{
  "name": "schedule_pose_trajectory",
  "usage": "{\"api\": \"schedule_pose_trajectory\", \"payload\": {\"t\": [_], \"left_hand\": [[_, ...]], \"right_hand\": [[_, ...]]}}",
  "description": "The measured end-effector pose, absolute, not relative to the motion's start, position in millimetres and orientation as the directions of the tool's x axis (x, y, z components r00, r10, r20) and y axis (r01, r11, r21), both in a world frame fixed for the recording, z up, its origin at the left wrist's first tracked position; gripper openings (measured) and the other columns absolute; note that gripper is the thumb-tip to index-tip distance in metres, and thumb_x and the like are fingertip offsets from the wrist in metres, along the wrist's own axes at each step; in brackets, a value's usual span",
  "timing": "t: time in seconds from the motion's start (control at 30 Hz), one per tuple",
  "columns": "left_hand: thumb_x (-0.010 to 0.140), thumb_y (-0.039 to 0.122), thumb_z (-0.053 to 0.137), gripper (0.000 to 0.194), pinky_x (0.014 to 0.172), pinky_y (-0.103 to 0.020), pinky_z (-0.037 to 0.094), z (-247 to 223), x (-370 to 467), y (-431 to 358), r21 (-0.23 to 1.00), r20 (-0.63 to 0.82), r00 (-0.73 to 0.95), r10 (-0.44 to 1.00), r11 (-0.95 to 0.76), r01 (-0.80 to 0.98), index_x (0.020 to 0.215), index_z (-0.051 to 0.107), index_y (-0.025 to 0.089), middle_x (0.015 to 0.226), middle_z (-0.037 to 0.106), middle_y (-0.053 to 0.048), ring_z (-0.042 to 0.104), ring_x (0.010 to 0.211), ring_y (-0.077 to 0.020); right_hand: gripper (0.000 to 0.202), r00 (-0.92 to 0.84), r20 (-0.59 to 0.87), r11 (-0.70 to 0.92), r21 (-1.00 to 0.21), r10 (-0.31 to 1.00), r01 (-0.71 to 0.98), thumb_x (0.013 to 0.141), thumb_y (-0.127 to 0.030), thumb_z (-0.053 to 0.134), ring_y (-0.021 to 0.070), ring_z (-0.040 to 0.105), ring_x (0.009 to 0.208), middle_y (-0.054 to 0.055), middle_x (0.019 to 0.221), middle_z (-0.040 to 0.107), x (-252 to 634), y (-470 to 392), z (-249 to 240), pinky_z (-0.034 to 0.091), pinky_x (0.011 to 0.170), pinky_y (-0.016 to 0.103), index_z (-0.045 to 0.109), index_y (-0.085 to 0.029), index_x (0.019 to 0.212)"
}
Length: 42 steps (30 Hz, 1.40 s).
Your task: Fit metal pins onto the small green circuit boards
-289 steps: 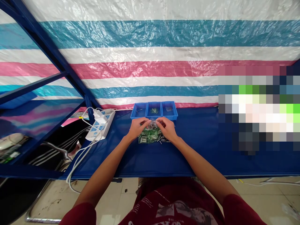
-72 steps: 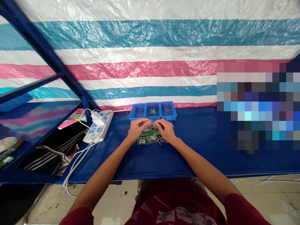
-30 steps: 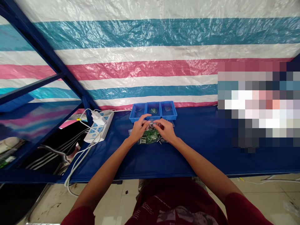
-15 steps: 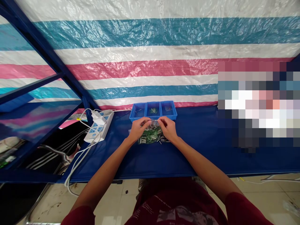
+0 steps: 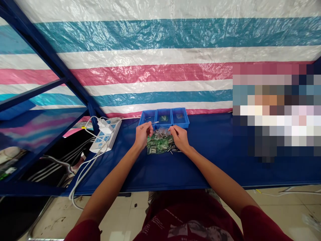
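Observation:
My left hand (image 5: pixel 143 134) is closed on a thin light-coloured piece (image 5: pixel 155 122), which sticks out to the right in front of the blue trays. My right hand (image 5: pixel 179 135) is pinched at the right side of a pile of small metal pins and clear and green plastic bags (image 5: pixel 159 143); what its fingertips hold is too small to make out. Loose pins (image 5: pixel 173 149) lie beside the bags, below my right hand. Behind the pile stand three joined blue trays (image 5: pixel 164 117) with a few small things inside.
To the left, a white power strip (image 5: pixel 105 135) with plugs and white cables (image 5: pixel 86 167) lies on the blue table (image 5: pixel 215 144). A blue metal frame (image 5: pixel 52 50) rises at the left. Striped sheeting hangs behind. Pixelated blocks cover the right side.
My left hand has moved left, away from my right hand, and turned upward with the thin piece. My right hand has hardly moved.

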<state>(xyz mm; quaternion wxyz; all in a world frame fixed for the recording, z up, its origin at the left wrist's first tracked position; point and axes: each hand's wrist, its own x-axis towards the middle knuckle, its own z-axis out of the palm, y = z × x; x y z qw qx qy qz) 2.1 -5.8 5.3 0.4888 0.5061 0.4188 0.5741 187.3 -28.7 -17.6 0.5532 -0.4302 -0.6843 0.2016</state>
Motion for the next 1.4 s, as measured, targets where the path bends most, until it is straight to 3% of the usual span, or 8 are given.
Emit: {"api": "schedule_pose_trajectory", "payload": {"t": [0.07, 0.13, 0.2, 0.4, 0.57, 0.73, 1.0, 1.4], "left_hand": [[0.075, 0.044, 0.070, 0.030, 0.039, -0.020, 0.027, 5, -5, 1, 0.978, 0.128, -0.071, 0.989, -0.138, -0.157, 0.080, 0.065, 0.015, 0.059, 0.052, 0.002, 0.040, 0.042, -0.0052], [0.072, 0.041, 0.074, 0.043, 0.039, -0.019, 0.024, 5, -12, 7, 0.989, 0.090, -0.053, 0.995, -0.095, -0.112, 0.106, 0.065, 0.016, 0.066, 0.057, 0.003, 0.039, 0.042, -0.0039], [0.072, 0.039, 0.074, 0.051, 0.039, -0.019, 0.023, 3, -17, 10, 0.996, 0.079, -0.022, 0.997, -0.080, -0.033, 0.115, 0.062, 0.016, 0.064, 0.057, 0.003, 0.036, 0.040, -0.0039], [0.076, 0.037, 0.064, 0.023, 0.045, -0.022, 0.032, -2, -20, 11, 0.900, 0.293, -0.044, 0.955, -0.260, 0.349, 0.082, 0.071, 0.015, 0.050, 0.052, 0.003, 0.045, 0.046, -0.0101], [0.079, 0.033, 0.060, 0.021, 0.055, -0.023, 0.039, -3, -21, 8, 0.791, 0.387, -0.077, 0.919, -0.287, 0.540, 0.082, 0.072, 0.016, 0.053, 0.057, 0.002, 0.052, 0.053, -0.0138], [0.081, 0.031, 0.058, 0.021, 0.059, -0.025, 0.039, -5, -20, 6, 0.706, 0.431, -0.042, 0.901, -0.308, 0.638, 0.082, 0.073, 0.016, 0.054, 0.058, 0.001, 0.054, 0.053, -0.0150], [0.088, 0.029, 0.051, 0.025, 0.064, -0.025, 0.041, -8, -6, -2, 0.444, 0.421, 0.259, 0.869, -0.447, 0.776, 0.092, 0.074, 0.017, 0.073, 0.071, -0.003, 0.060, 0.063, -0.0165], [0.092, 0.029, 0.049, 0.025, 0.066, -0.025, 0.044, -10, -5, -4, 0.342, 0.461, 0.361, 0.811, -0.537, 0.771, 0.090, 0.071, 0.018, 0.080, 0.069, -0.004, 0.061, 0.069, -0.0160]], "right_hand": [[0.047, -0.022, 0.583, 0.550, -0.752, 0.812, 0.362, 0.098, -0.049, 0.036, 0.0133, 0.049, 0.055, 0.000, 0.061, 0.056, 187, -29, -18, 0.040, 0.059, 0.026, 0.064, -0.019, 0.075], [0.048, -0.027, 0.587, 0.555, -0.749, 0.809, 0.361, 0.098, -0.050, 0.036, 0.0134, 0.050, 0.055, 0.001, 0.062, 0.057, 187, -29, -18, 0.041, 0.060, 0.026, 0.065, -0.019, 0.075], [0.048, -0.031, 0.592, 0.560, -0.744, 0.806, 0.365, 0.098, -0.051, 0.036, 0.0138, 0.051, 0.056, 0.001, 0.063, 0.058, 187, -29, -19, 0.041, 0.061, 0.026, 0.065, -0.020, 0.075], [0.048, -0.031, 0.604, 0.570, -0.733, 0.796, 0.370, 0.098, -0.050, 0.036, 0.0144, 0.053, 0.058, 0.002, 0.064, 0.060, 187, -28, -19, 0.041, 0.061, 0.026, 0.065, -0.020, 0.075], [0.047, -0.036, 0.606, 0.570, -0.725, 0.795, 0.387, 0.097, -0.049, 0.036, 0.0146, 0.054, 0.059, 0.002, 0.065, 0.061, 187, -28, -19, 0.040, 0.061, 0.026, 0.065, -0.020, 0.073], [0.044, -0.058, 0.613, 0.585, -0.714, 0.788, 0.386, 0.098, -0.044, 0.037, 0.0147, 0.055, 0.060, 0.003, 0.066, 0.062, 187, -28, -20, 0.040, 0.061, 0.026, 0.065, -0.019, 0.075], [0.044, -0.082, 0.618, 0.592, -0.693, 0.782, 0.411, 0.098, -0.043, 0.037, 0.0139, 0.055, 0.061, 0.003, 0.066, 0.061, 187, -27, -22, 0.039, 0.061, 0.026, 0.064, -0.019, 0.074], [0.037, -0.123, 0.588, 0.568, -0.674, 0.800, 0.473, 0.097, -0.037, 0.041, 0.0133, 0.052, 0.058, 0.001, 0.064, 0.059, 187, -23, -27, 0.037, 0.059, 0.025, 0.062, -0.019, 0.073]]}}
